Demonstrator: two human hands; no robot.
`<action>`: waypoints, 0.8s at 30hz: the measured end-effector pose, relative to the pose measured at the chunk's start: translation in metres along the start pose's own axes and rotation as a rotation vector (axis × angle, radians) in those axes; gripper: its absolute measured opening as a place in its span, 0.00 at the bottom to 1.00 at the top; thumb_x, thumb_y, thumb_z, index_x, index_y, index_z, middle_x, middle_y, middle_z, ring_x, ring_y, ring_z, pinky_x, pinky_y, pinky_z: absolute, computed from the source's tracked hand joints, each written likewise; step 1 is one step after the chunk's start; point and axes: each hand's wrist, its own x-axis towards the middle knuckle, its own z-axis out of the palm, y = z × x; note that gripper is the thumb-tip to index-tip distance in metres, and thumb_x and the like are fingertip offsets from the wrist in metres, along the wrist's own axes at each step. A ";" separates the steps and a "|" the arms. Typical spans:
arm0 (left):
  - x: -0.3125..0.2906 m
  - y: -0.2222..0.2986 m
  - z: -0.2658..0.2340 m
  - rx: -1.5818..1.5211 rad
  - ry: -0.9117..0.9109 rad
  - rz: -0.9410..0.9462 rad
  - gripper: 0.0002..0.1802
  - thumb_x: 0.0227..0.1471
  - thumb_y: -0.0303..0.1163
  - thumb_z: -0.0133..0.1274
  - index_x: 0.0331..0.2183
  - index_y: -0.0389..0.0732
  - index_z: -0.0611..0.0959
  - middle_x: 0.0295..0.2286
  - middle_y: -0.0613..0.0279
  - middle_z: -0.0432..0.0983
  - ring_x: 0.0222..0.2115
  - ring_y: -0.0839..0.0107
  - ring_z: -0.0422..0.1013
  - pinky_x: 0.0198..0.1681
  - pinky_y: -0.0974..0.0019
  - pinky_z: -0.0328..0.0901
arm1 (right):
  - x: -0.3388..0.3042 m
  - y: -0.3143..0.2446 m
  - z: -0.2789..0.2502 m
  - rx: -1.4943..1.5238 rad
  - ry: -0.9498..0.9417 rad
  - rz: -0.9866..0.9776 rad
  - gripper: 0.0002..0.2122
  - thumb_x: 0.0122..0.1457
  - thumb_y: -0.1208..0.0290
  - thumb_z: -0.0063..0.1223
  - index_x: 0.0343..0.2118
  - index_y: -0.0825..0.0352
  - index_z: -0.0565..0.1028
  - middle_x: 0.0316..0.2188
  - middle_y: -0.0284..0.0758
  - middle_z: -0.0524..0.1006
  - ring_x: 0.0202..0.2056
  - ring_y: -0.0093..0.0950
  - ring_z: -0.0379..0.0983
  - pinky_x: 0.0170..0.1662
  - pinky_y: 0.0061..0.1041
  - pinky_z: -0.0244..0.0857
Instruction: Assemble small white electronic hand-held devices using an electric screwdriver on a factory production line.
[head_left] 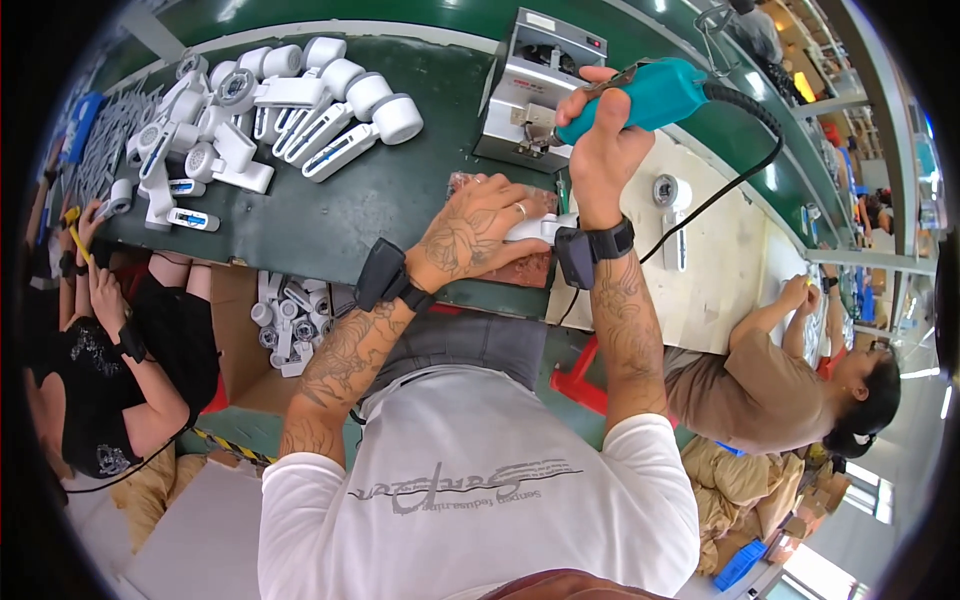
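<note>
Dark green bench (330, 225) fills the upper part of the head view, in what looks like a busy workshop, with shelving along the right edge of the frame. Heaped at upper left lie white jointed parts (375, 110), some with blue strips in their slots, beside a bundle of thin grey rods (105, 140). At top centre stands a boxy metal machine (530, 95) with a small red switch. A pale sheet (720, 255) covers the bench to the right, and one more white piece (682, 192) lies on it.

Near the centre, the left hand (487, 225) lies palm down over a white part (537, 232) on a reddish mat (530, 270); its thumb is hidden, so I cannot tell whether it grips. The right hand (610, 150), apart from the left, is wrapped around a teal power screwdriver (650, 95), which points toward the machine's front (whether its tip touches is unclear). A black cord (765, 160) loops from the tool's back end down the right side.

At lower left, a cardboard box (237, 320) holds more white pieces (290, 320). One person in black (90, 400) sits at far left, another in a brown top (770, 405) at right.
</note>
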 end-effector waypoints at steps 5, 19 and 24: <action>0.003 -0.007 0.007 -0.028 0.022 0.006 0.25 0.54 0.46 0.59 0.51 0.45 0.80 0.44 0.60 0.76 0.47 0.59 0.69 0.55 0.54 0.62 | 0.006 0.019 0.007 -0.018 -0.042 -0.017 0.27 0.65 0.44 0.53 0.39 0.72 0.73 0.23 0.33 0.73 0.24 0.26 0.71 0.28 0.25 0.65; 0.005 -0.004 0.005 -0.038 0.031 -0.029 0.24 0.54 0.46 0.60 0.49 0.44 0.82 0.42 0.58 0.77 0.46 0.57 0.69 0.53 0.54 0.65 | -0.034 -0.027 -0.015 0.062 0.027 0.159 0.24 0.66 0.49 0.56 0.42 0.74 0.75 0.23 0.30 0.74 0.24 0.21 0.71 0.26 0.20 0.63; 0.006 -0.003 0.000 -0.070 -0.014 -0.053 0.25 0.54 0.47 0.60 0.50 0.45 0.82 0.42 0.58 0.77 0.46 0.57 0.69 0.53 0.54 0.65 | -0.045 -0.028 -0.034 0.043 0.051 0.170 0.27 0.64 0.47 0.57 0.44 0.74 0.74 0.23 0.31 0.74 0.24 0.22 0.71 0.27 0.21 0.64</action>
